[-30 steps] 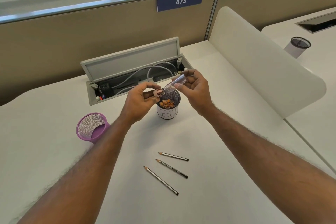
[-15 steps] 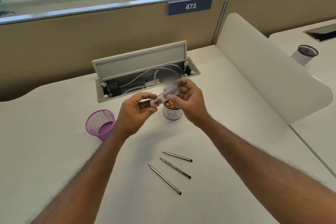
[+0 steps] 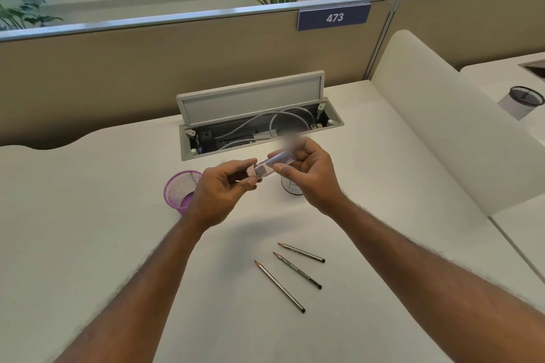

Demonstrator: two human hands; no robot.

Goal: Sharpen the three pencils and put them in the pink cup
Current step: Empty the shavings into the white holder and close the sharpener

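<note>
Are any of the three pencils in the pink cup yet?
No, all three pencils lie loose on the desk, well apart from the pink cup, whose mesh inside shows no pencil.

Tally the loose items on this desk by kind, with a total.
Grey wooden pencils: 3
Cups: 2 (pink mesh cup, white cup)
Clear tube-shaped sharpener, held by left hand and right hand: 1
Total: 6

White desk [image 3: 88, 244]: three pencils [image 3: 296, 270], pink cup [image 3: 180, 191], white cup [image 3: 290, 188].
</note>
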